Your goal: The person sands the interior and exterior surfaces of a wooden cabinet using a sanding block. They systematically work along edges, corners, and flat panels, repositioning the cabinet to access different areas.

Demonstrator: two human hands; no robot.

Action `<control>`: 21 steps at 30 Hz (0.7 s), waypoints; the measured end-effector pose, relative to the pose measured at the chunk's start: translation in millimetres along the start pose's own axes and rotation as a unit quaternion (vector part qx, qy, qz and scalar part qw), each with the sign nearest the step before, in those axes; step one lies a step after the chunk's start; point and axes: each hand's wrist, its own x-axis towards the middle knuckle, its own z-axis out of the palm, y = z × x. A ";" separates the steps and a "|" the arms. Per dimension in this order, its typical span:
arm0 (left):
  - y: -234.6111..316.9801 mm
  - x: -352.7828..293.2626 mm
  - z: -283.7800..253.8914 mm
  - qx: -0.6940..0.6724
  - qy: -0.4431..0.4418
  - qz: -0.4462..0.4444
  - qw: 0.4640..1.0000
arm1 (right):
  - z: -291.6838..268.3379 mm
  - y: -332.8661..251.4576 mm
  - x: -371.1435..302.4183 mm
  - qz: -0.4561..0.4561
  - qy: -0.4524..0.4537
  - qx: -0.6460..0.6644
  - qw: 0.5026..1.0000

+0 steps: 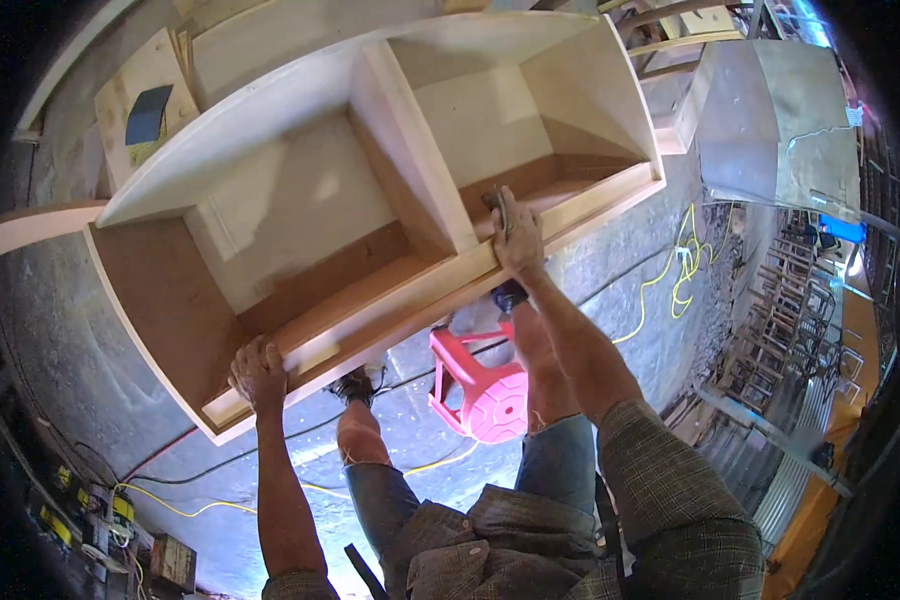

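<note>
A large unfinished wooden cabinet [300, 190], two open compartments split by a central divider [418, 145], spans the view in front of me. My left hand [260, 372] rests at the near left corner, its fingers bent over the front rail [370, 318]. Farther right along that rail, my right hand [517, 238] is closed around a small flat, greyish-brown pad [493, 200], pressed at the rail's top edge just right of the divider. The pad is mostly hidden by my fingers, so its exact kind does not show.
A pink plastic stool [490, 395] stands between my legs under the rail. Yellow cords [680, 270] and dark cables cross the concrete floor. Boards with a dark sheet [148, 115] lie at far left. A grey panel [780, 130] and stacked metal frames [785, 310] occupy the right.
</note>
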 end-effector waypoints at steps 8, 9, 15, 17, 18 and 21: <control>217.8 79.7 61.3 -0.138 0.072 0.155 0.976 | -15.1 -0.3 5.9 0.003 -0.051 0.048 0.997; 269.3 90.7 49.5 -0.218 0.026 0.081 0.972 | -21.0 1.1 3.1 -0.011 -0.039 0.037 0.999; 370.1 160.2 79.3 -0.057 0.099 -0.064 0.991 | -7.5 -7.0 -7.3 0.088 -0.119 0.142 0.979; 381.8 152.2 88.1 0.049 0.098 -0.118 0.987 | -19.4 4.3 -2.3 0.003 -0.070 0.164 0.984; 390.1 151.7 83.5 0.078 0.095 -0.140 0.982 | -23.9 2.3 -6.0 0.058 -0.151 0.149 0.975; 400.7 157.7 83.7 0.085 0.117 -0.090 0.985 | -29.0 49.0 19.4 0.116 -0.214 0.457 0.855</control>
